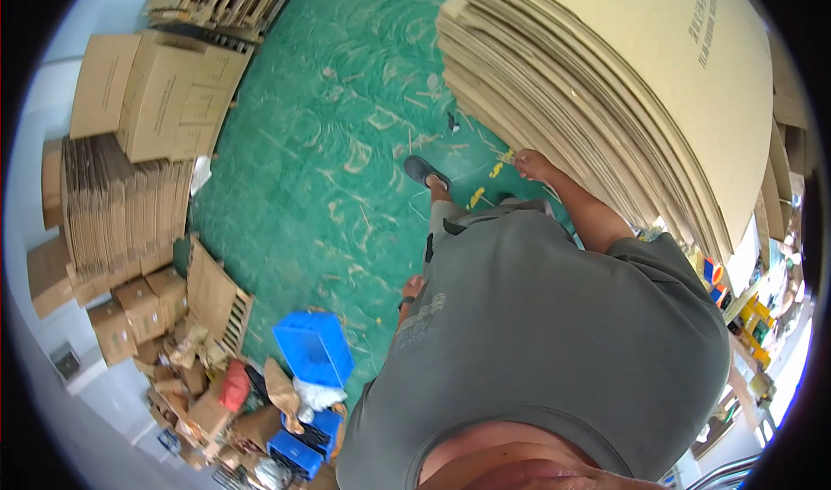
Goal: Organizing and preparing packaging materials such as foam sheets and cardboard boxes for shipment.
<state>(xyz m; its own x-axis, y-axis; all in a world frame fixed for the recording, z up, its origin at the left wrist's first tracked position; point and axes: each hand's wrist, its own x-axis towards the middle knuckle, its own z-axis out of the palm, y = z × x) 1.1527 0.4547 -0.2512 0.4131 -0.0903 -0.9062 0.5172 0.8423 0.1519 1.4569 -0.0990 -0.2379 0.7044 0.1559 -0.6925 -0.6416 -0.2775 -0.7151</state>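
Note:
My right hand [532, 165] hangs ahead of me, beside the lower edges of a tall stack of flattened cardboard cartons [554, 83]. Its fingers are curled in, and whatever they may hold is hidden. Whether it touches the cardboard, I cannot tell. At my left side, my left hand [414, 286] hangs low with a dark band at the wrist. My grey shirt partly covers it, and its fingers are too small to read. Under me, a dark shoe [419, 170] steps on the green floor [320, 144].
Yellow marks [476, 197] and scraps dot the floor near the stack. A blue plastic crate [313, 349] stands behind me to the left. Stacked cartons [121, 204], a wooden pallet [221, 304] and a red bag [234, 384] line the left side.

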